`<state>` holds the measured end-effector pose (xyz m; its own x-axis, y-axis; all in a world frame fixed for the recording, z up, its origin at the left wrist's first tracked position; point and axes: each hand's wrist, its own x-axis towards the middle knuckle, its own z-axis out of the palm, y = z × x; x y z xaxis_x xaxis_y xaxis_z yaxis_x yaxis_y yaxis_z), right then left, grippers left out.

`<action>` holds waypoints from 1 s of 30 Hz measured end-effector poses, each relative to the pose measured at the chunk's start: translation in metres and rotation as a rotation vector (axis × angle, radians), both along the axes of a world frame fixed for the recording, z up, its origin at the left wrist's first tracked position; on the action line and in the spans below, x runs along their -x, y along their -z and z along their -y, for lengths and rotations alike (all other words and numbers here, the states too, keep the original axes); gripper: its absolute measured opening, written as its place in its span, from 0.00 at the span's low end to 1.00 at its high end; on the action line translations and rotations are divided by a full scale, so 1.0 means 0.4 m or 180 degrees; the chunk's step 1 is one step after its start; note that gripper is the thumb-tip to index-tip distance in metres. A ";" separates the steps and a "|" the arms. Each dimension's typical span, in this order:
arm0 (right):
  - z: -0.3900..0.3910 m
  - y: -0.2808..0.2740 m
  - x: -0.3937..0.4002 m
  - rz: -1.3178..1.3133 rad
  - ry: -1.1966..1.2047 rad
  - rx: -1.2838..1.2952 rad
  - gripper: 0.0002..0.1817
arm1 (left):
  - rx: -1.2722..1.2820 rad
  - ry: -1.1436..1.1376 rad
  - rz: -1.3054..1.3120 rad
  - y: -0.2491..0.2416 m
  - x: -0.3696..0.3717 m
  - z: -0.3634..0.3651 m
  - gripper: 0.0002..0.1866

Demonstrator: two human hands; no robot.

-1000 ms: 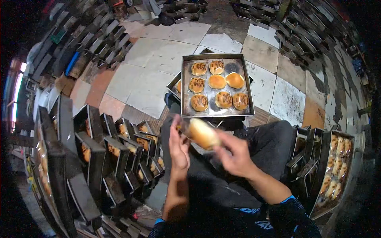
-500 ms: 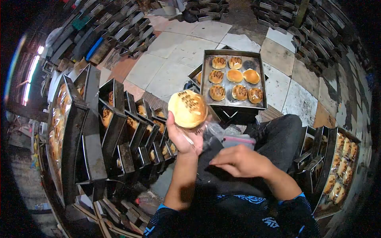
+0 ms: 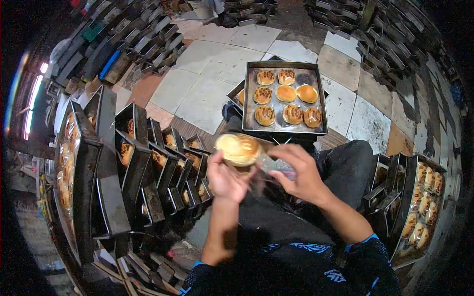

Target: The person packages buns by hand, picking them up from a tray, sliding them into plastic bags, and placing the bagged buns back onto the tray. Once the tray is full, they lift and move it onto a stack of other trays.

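A round golden bun point(image 3: 238, 149) with a browned top rests in my left hand point(image 3: 227, 181), whose fingers are wrapped round its underside. It is tilted and blurred by motion. Beside it, my right hand point(image 3: 302, 176) pinches a clear plastic bag point(image 3: 270, 165) at the bun's right side. How far the plastic covers the bun cannot be made out. Just beyond the hands stands a square metal tray point(image 3: 286, 131) with several buns in rows. Most have dark printed marks and shiny wrapping; two plain golden buns, one of them here point(image 3: 286, 93), sit in the middle row.
Stacked metal trays of buns point(image 3: 111, 197) stand close on my left. Another tray of wrapped buns point(image 3: 399, 249) leans at my right. More empty-looking trays point(image 3: 158, 42) lie piled far back on the tiled floor point(image 3: 212, 81). My dark-trousered leg point(image 3: 348, 165) is below.
My right hand has risen from my lap to the bun's side and taken hold of the plastic. The bun has tipped and dropped slightly in my left hand. The view has shifted a little.
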<state>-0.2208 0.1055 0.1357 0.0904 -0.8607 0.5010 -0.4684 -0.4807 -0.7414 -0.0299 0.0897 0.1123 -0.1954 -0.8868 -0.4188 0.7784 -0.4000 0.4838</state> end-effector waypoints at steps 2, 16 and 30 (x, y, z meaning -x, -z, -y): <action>0.004 -0.025 0.007 0.0065 -0.0191 0.0403 0.10 | 0.0102 0.0218 -0.0142 -0.016 0.063 -0.062 0.32; 0.071 0.052 -0.021 0.0319 -0.0329 0.0820 0.10 | 0.3877 -0.2304 0.4978 0.052 -0.116 -0.057 0.06; 0.269 0.189 -0.187 0.0939 0.0423 -0.0081 0.08 | 0.1191 -0.2512 0.4238 0.217 -0.109 0.077 0.06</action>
